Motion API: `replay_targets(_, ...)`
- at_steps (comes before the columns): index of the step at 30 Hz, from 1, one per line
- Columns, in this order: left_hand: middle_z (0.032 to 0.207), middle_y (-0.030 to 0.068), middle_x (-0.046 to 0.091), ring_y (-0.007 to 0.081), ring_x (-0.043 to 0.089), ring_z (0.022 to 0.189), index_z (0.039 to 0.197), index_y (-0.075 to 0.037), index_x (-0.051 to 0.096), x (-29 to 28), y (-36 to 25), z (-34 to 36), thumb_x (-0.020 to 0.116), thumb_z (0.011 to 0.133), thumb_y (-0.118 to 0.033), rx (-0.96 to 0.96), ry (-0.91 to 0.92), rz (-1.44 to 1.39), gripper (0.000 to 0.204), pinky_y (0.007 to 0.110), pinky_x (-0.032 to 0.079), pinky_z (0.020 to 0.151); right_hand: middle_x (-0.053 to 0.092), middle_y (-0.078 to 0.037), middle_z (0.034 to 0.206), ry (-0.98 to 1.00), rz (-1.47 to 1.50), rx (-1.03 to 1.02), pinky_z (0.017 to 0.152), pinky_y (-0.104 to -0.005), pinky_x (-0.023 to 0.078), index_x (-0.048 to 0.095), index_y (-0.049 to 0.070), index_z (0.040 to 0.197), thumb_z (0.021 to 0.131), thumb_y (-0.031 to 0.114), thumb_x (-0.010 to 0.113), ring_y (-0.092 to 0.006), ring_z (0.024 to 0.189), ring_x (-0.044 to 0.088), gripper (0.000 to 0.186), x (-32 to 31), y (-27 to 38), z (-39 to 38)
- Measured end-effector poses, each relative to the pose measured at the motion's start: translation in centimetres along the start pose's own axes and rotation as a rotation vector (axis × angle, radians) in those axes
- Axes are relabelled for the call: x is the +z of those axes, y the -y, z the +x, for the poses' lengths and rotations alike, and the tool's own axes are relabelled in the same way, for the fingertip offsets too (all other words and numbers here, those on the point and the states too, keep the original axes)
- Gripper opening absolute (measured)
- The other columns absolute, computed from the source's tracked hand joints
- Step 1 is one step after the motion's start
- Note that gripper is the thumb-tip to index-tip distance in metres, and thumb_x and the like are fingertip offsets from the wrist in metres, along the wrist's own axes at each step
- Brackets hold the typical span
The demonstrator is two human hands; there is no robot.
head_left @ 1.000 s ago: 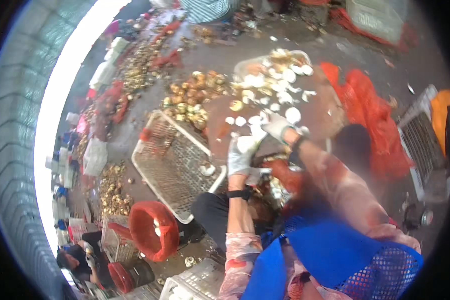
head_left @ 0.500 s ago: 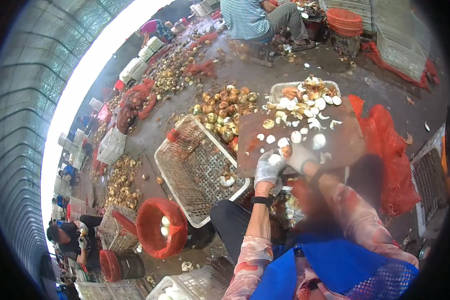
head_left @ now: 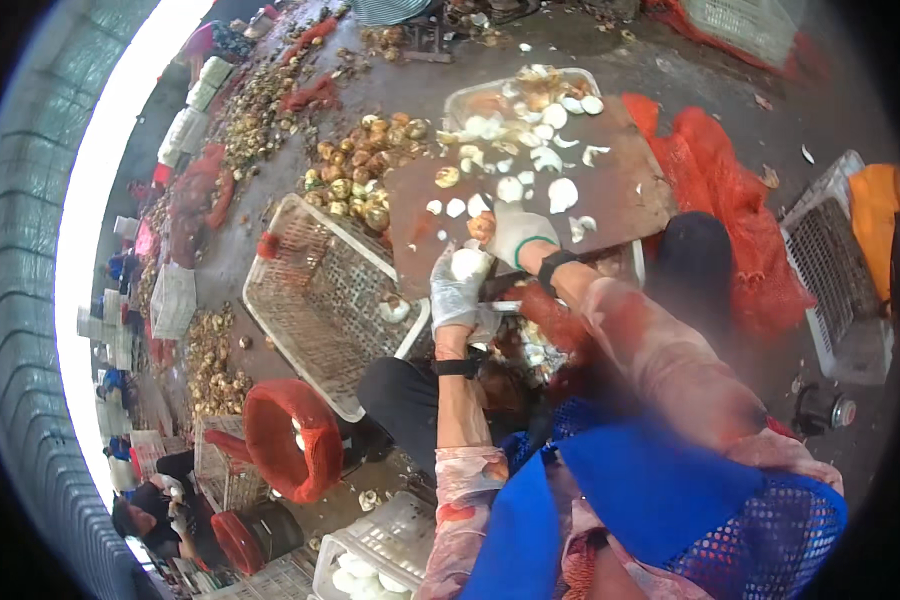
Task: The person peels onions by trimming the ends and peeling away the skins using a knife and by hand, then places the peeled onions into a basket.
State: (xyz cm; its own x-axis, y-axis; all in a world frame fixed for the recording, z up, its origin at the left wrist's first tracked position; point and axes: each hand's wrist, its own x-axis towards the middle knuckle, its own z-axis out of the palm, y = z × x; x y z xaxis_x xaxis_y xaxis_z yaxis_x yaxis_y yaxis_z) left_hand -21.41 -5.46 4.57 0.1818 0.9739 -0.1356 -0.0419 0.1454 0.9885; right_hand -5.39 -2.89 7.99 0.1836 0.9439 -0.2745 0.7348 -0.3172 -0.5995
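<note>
My left hand, in a thin whitish glove, is closed round a peeled white onion at the near edge of a brown board. Just beyond it my right hand, gloved with a green cuff edge, rests over the board. Its curled fingers are against a brown-skinned onion; the fingertips are partly hidden. Several white onions and peeled pieces lie on the board. Behind them a pale tray is heaped with onions and skins.
A slatted crate stands left of the board, by a pile of unpeeled onions. A red-lined bucket and a crate of white onions are nearer. Red netting lies right. A person sits at lower left.
The view has shifted, so the board appears further up and left. My left hand has drawn back slightly with the white onion, away from the brown-skinned one by my right hand.
</note>
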Motion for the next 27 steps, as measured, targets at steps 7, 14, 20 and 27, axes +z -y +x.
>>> replay_targets(7,0.121,0.0255,0.058,0.0401,0.059,0.108,0.127,0.000,0.054,1.1,-0.8,1.1,0.073,0.077,-0.030,0.403,-0.046,0.952,0.061,0.043,0.048,0.092,0.061,-0.022,0.117,-0.015,-0.071,-0.039,0.088,-0.0450,0.053,0.056,0.005,0.118,0.085,0.021,0.064,-0.0386,0.106,0.063,0.037,0.6,-1.2,-0.8)
replay_targets(14,0.111,0.0185,0.064,0.0299,0.065,0.099,0.129,0.001,0.052,-1.1,-0.7,2.6,0.071,0.081,-0.029,0.073,0.099,0.536,0.059,0.037,0.052,0.082,0.061,-0.022,0.117,-0.064,0.000,-0.029,0.086,-0.0462,0.052,0.057,0.006,0.116,0.085,0.028,0.063,-0.0396,0.101,0.064,0.039,1.8,-1.2,0.4)
replay_targets(20,0.118,0.0136,0.062,0.0330,0.060,0.108,0.129,-0.010,0.051,-5.2,-3.2,1.7,0.064,0.091,-0.024,-0.115,0.031,-0.711,0.043,0.051,0.052,0.093,0.064,-0.022,0.108,-0.046,-0.003,-0.040,0.083,-0.0481,0.050,0.052,0.010,0.117,0.078,0.044,0.068,-0.0434,0.097,0.062,0.055,1.0,-0.7,-0.1)
replay_targets(27,0.120,0.0170,0.060,0.0391,0.054,0.116,0.130,-0.004,0.049,-11.4,-11.3,2.6,0.070,0.086,-0.042,-0.029,-0.008,-1.184,0.063,0.053,0.047,0.101,0.063,-0.021,0.115,0.002,-0.069,0.009,0.087,-0.0467,0.050,0.051,0.012,0.123,0.077,0.049,0.066,-0.0402,0.103,0.062,0.061,-0.1,0.1,-1.7)
